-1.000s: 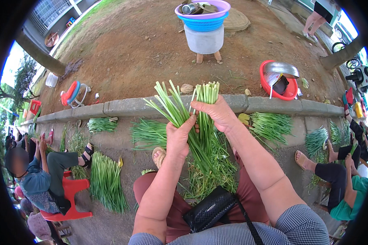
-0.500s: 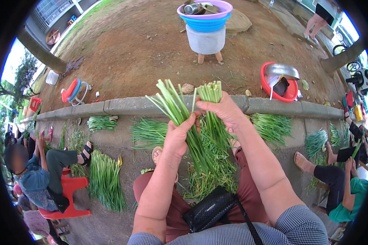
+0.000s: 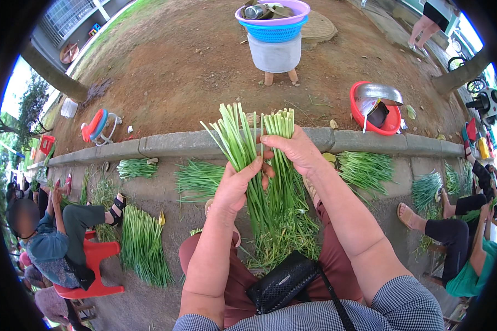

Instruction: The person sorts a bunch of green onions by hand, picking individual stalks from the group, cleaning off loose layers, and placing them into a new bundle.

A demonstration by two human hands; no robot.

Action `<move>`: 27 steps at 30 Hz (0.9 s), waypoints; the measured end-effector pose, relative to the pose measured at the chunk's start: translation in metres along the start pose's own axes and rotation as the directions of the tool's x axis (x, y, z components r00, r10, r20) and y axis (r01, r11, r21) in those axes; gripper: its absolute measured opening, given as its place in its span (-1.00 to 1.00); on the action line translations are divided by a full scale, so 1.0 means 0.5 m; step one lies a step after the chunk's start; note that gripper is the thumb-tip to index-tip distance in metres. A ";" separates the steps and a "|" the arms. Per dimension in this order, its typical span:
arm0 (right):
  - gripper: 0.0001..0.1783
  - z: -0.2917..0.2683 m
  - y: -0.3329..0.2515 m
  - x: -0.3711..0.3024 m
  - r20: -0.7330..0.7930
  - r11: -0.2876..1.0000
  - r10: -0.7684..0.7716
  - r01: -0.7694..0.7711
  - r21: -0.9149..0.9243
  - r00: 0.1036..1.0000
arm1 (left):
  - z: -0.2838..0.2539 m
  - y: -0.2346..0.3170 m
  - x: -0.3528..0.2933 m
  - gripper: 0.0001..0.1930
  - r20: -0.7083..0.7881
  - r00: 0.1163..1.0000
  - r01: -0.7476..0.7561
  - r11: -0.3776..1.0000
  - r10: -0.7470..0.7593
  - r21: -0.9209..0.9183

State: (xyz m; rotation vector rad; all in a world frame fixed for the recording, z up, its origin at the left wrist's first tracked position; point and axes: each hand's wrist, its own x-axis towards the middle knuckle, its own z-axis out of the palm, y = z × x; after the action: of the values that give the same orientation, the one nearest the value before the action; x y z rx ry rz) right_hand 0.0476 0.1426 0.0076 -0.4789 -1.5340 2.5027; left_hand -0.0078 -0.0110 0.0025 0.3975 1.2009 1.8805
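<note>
My left hand (image 3: 234, 185) is closed round a loose bunch of chives (image 3: 234, 132), long green stalks with pale ends fanning upward. Against its right side, my right hand (image 3: 297, 153) grips a tighter bunch of chives (image 3: 279, 124) whose pale ends are nearly level. The thumbs and fingertips of both hands almost meet between the bunches, where a single stalk stands upright. Green tips of both bunches hang toward a loose heap of green leaves and trimmings (image 3: 292, 234) on the ground between my legs. A black bag (image 3: 284, 281) rests at my lap.
A stone kerb (image 3: 176, 142) runs across ahead. Chive piles lie at front left (image 3: 200, 179), front right (image 3: 364, 171) and left (image 3: 142, 245). Beyond the kerb are a red basin (image 3: 392, 118) and a stool bearing basins (image 3: 275, 52). People sit on both sides, one on a red chair (image 3: 102, 256).
The left bunch has swung more upright and the two bunches have come closer together. My right hand has shifted slightly left. The seated person at right has raised an arm.
</note>
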 end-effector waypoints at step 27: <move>-0.75 -0.005 -0.019 -0.009 0.024 0.999 -0.025 0.025 0.021 0.999 | 0.001 -0.006 -0.009 -0.73 0.104 0.992 0.077 0.997 -0.074 -0.015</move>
State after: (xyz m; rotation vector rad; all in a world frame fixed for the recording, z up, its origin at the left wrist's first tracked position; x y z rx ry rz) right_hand 0.0524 0.1476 0.0157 -0.4249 -1.5110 2.5121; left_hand -0.0032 -0.0138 0.0009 0.4276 1.1131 1.7837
